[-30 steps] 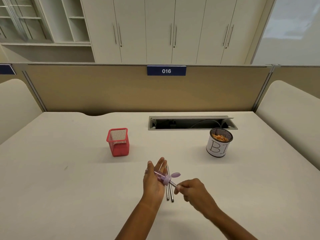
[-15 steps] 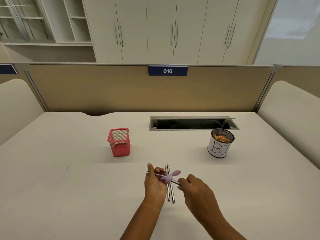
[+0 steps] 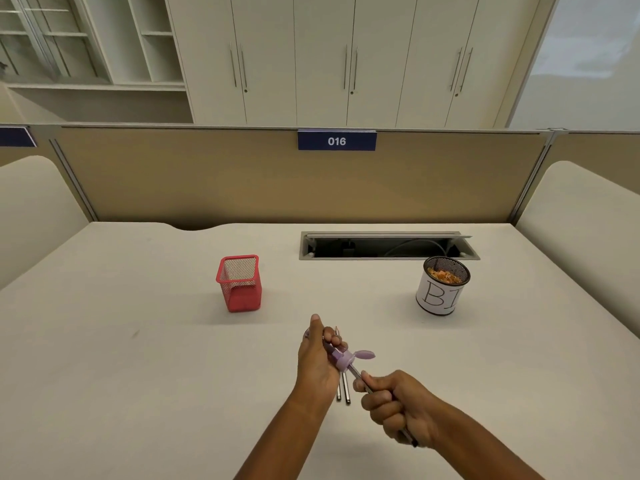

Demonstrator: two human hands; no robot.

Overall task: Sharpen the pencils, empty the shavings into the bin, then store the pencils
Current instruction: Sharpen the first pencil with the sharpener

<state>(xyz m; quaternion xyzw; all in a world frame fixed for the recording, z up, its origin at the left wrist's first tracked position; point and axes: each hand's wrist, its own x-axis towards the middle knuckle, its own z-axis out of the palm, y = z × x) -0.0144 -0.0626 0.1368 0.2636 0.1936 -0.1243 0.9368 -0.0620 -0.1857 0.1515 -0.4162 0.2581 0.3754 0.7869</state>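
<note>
My left hand (image 3: 318,358) is closed around a small purple sharpener (image 3: 343,361) with a flap sticking out to the right. A dark pencil (image 3: 356,373) is pushed into the sharpener's near end, and my right hand (image 3: 398,407) grips that pencil in a fist just behind it. Two more pencils (image 3: 343,389) lie side by side on the white desk (image 3: 138,375), partly hidden under my left hand. A red mesh pencil holder (image 3: 239,283) stands empty at the left. At the right stands a white-labelled bin (image 3: 441,285) holding orange shavings.
An open cable tray slot (image 3: 388,245) is cut into the desk behind the bin. A tan partition (image 3: 207,178) with a blue "016" sign closes the far edge. Padded cream dividers stand at both sides.
My left fingers have closed round the sharpener. My right hand has turned and drawn back toward me along the pencil, gripping it in a fist.
</note>
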